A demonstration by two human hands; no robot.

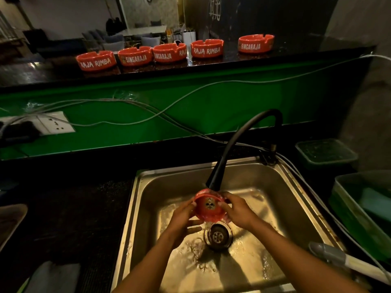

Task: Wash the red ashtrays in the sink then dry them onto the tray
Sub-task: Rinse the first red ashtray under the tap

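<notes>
A red ashtray (209, 207) is tilted toward me under the black faucet (224, 166), above the drain (218, 235) of the steel sink (148, 187). My left hand (182, 216) grips its left rim and my right hand (238, 210) grips its right rim. Water runs off it into the wet basin. Several more red ashtrays stand in a row on the raised dark counter behind, from the leftmost ashtray (96, 60) to the rightmost ashtray (256, 43). A tray edge (11, 220) shows at the far left.
Grey cables (148, 108) hang across the green wall, near a wall socket (53, 122). A green tub (325, 153) and a larger green bin (359, 210) stand right of the sink. A grey-handled tool (338, 256) lies on the sink's right rim. A cloth (53, 278) lies at lower left.
</notes>
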